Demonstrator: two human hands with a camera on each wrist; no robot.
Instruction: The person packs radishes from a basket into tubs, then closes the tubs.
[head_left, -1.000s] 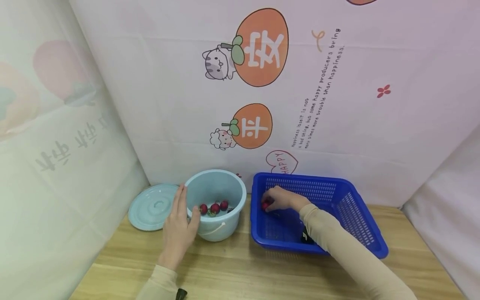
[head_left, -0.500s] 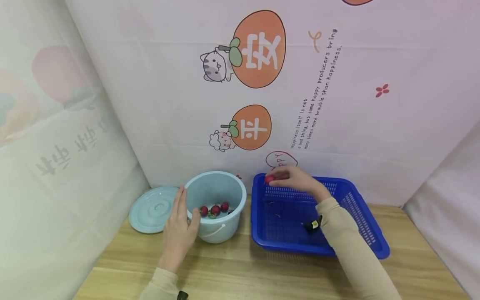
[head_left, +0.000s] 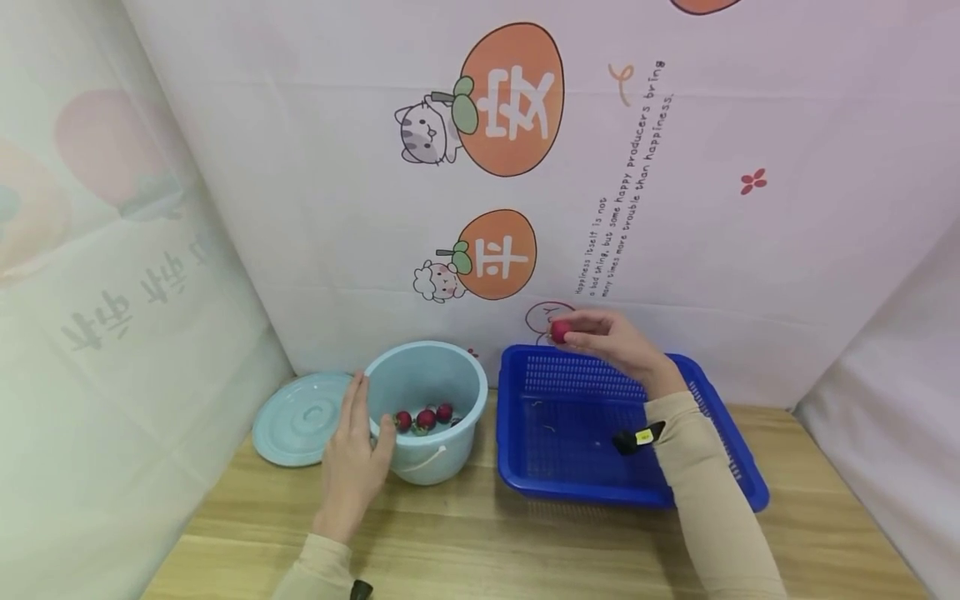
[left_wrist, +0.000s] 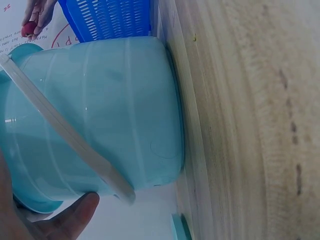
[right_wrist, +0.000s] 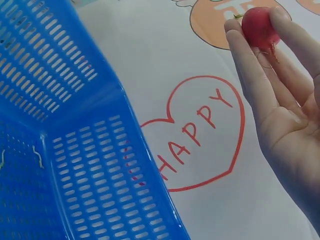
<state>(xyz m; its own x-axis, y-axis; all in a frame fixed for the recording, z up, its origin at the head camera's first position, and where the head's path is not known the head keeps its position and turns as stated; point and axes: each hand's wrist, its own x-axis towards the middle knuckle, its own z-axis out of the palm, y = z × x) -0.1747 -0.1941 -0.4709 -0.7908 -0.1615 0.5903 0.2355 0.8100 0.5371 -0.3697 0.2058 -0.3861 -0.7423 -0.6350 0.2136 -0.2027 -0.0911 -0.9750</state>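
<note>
My right hand (head_left: 617, 342) pinches a round red radish (head_left: 560, 331) between thumb and fingertips, raised above the back rim of the blue basket (head_left: 577, 492). A short green stem and thin root show on this radish (right_wrist: 260, 27) in the right wrist view. My left hand (head_left: 352, 467) rests against the left side of the light blue bucket (head_left: 431, 454), fingers straight and thumb at the near rim. Several radishes (head_left: 426, 419) lie on the bucket's bottom. From the left wrist, the bucket's wall (left_wrist: 100, 110) and white handle (left_wrist: 65, 130) fill much of the view.
A light blue lid (head_left: 300, 421) lies on the wooden table (head_left: 450, 542) left of the bucket. Thin stem bits (head_left: 547, 428) are on the basket's floor. A printed white cloth (head_left: 337, 208) stands close behind both containers.
My right hand has lifted the radish from the basket's left end, up above its back rim and slightly right. The left hand stays at the bucket.
</note>
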